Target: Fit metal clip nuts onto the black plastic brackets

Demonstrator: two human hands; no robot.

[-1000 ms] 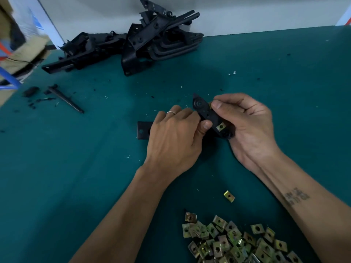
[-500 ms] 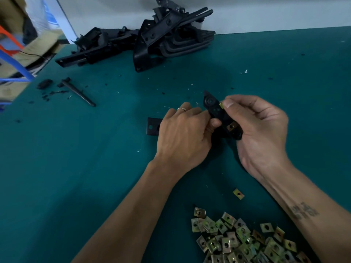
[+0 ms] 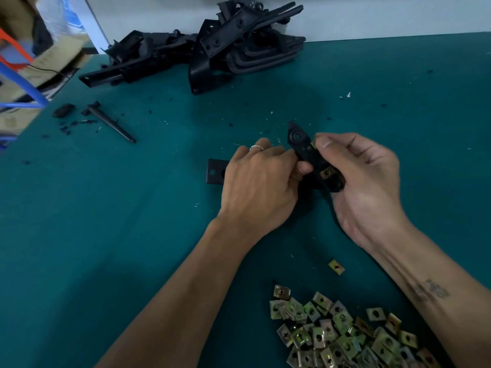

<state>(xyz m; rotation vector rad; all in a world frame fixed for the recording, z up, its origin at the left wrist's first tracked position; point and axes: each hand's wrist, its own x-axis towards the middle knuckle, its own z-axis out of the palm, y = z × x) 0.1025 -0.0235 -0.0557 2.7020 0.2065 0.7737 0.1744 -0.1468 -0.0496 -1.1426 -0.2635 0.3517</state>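
Landmark: black plastic bracket, held above the teal counter at centre.
- Far left of the bracket: black rod among dark scraps.
- Behind it: heap of black brackets against the wall.
- Just left: left hand, ringed, fingers curled round the bracket's lower side.
- On its lower end: fitted clip nut.
- Just right: right hand, thumb pinching a second clip nut against the bracket's edge.
- Below it: lone clip nut; nearer still, a pile of clip nuts.
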